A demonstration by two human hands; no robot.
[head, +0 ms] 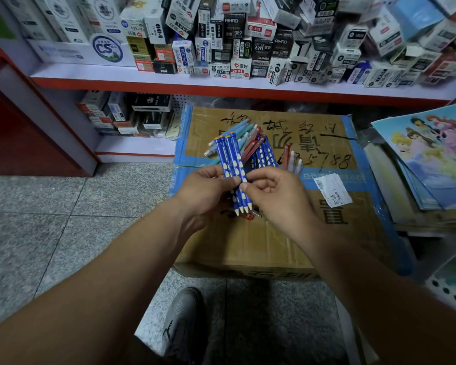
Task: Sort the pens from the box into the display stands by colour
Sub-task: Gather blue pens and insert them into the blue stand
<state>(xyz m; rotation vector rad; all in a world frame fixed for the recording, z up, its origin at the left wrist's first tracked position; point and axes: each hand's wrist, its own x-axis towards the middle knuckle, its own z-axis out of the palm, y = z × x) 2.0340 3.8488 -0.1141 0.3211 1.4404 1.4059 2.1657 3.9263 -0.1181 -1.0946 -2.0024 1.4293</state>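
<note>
Clearly the sorting is at its gathering stage: the person is collecting one colour into a bundle before carrying it off. The left hand (208, 189) has its fingers curled round a few blue pens (233, 164), which stand nearly upright with their white tips pointing down toward the person. The right hand (277, 196) pinches the same bundle between thumb and forefinger from the other side, apparently squaring it up or adding a pen to it. Both hands are closed on the pens and meet at the bundle, which is held just above the cardboard box (274, 241).

On the closed top of that box lies the rest, a loose pile of pens (258, 148): more blue ones, some red, some pale blue and a few pinkish ones, crossed over each other. So most of the work seems still to come.

Behind, a shelf (169, 77) carries stacks of small packets (237, 48); no display stand can be made out among them.

Next, the remaining blue ones in the pile would probably have to be picked out, which calls for freeing the right hand while the left keeps the bundle together, so that none slips out onto the floor (50, 206).
</note>
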